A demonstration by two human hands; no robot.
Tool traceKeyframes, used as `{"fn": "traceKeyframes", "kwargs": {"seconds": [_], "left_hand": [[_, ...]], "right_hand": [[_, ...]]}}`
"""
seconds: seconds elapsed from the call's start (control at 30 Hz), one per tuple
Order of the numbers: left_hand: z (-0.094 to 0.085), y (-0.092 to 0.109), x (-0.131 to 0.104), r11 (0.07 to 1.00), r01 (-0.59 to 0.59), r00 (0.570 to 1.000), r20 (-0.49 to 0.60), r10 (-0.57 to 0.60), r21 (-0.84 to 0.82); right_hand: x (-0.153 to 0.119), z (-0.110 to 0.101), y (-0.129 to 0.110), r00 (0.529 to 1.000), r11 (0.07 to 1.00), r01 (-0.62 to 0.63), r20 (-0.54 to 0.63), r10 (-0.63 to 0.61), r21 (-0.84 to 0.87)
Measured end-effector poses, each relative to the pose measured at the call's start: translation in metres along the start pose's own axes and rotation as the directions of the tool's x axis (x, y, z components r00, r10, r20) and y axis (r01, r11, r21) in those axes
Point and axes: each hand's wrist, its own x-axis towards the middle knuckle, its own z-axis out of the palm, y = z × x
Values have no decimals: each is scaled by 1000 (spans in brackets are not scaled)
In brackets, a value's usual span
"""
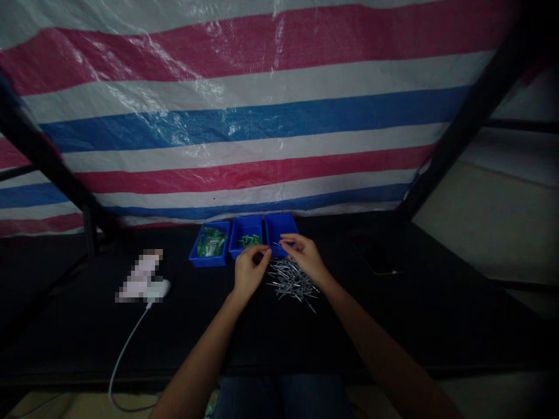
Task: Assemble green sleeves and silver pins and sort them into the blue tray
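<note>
Three blue bins in a row at the counter's (187,331) far edge: left bin (207,262) with bagged green pieces (212,241), middle bin (248,223) with loose green pieces (250,239), right bin (280,222) partly behind the right hand (302,255). Heap of metal rods (293,282) on the counter just nearer its front edge than the right bin. Right grip nearly closed, a thin rod (276,244) apparently pinched between thumb and finger, above the heap's far side. Left hand (250,269) close by, thumb and fingertips drawn together; cannot tell whether it holds anything. Handling, my judgement: rods light, stiff, smooth, prone to slip or roll; best taken mid-shank with fingertips. Dark phone (373,254) toward the far right corner.
</note>
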Motion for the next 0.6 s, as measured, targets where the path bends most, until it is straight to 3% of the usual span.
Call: {"fn": "traceKeyframes", "kwargs": {"seconds": [0.13, 0.23, 0.43, 0.6], "left_hand": [[-2, -4, 3, 999, 34, 998, -54, -36, -41], [-4, -7, 5, 995, 56, 993, -98, -64, -87], [-5, -9, 5, 993, 33, 993, -110, -46, -117], [-4, -9, 4, 993, 32, 995, -93, -43, -111]], "right_hand": [[-2, 0, -3, 999, 999, 21, 41, -19, -37], [-6, 1, -6, 992, 975, 93, 103, -73, -202], [-17, 8, -14, 946, 761, 249, 320, -58, -599], [-21, 12, -17, 938, 596, 280, 346, -4, -752]]}}
